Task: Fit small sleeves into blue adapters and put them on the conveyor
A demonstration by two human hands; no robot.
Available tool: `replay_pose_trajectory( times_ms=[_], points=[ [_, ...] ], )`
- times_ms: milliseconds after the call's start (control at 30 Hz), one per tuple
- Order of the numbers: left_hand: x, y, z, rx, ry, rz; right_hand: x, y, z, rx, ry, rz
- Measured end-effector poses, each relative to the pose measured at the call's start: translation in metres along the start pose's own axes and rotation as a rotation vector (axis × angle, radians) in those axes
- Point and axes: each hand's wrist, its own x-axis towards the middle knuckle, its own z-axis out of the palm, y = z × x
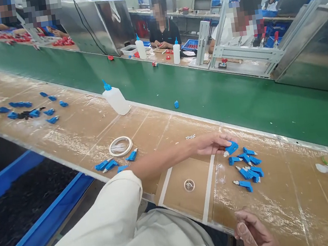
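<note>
My right hand (255, 234) sits nearest, at the edge of the bench (280, 182), its fingers curled; whether they grip anything, I cannot tell. In front of me, a small round dish (189, 185) rests on a cardboard sheet (173, 194) between two white strips (209, 189). Beyond it my left arm stretches across to the right, and the fingers of my left hand (212, 144) close in a pinch on a blue piece (232, 147), at the far edge of a loose cluster of similar pieces (253, 173). To the left, a pale ring (113, 150) lies near a few more blue parts (108, 165). Farther out, a white bottle (118, 100) with a blue tip stands beside the green belt (210, 108), which carries a lone blue part (176, 104). Across it, a co-worker in a dark shirt (170, 29) handles something small and red, left of a metal frame (248, 53).
</note>
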Motion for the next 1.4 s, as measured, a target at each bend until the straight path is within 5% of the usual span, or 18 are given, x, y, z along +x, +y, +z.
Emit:
replay_pose_trajectory(
  times_ms=[133, 367, 767, 967, 1133, 1300, 1400],
  points=[
    [-0.046, -0.007, 0.004, -0.412, -0.129, -0.007, 0.013, -0.008, 0.007, -0.072, -0.118, -0.04],
    [-0.084, -0.024, 0.025, -0.423, -0.118, 0.081, 0.016, -0.029, 0.048, -0.122, -0.059, -0.188],
    [-0.125, -0.041, 0.038, -0.145, 0.059, 0.359, 0.018, -0.04, 0.088, -0.183, 0.033, -0.442],
    [-0.143, -0.035, 0.043, 0.332, 0.23, 0.492, 0.017, -0.04, 0.091, -0.152, -0.014, -0.368],
    [-0.147, -0.03, 0.046, 0.632, 0.22, 0.655, 0.025, -0.036, 0.086, -0.083, -0.044, -0.265],
    [-0.148, -0.034, 0.051, 0.495, 0.339, 0.41, 0.024, -0.039, 0.084, -0.154, -0.087, -0.291],
    [-0.148, -0.036, 0.051, 0.179, 0.245, 0.189, 0.021, -0.04, 0.085, -0.171, -0.12, -0.354]
  ],
)
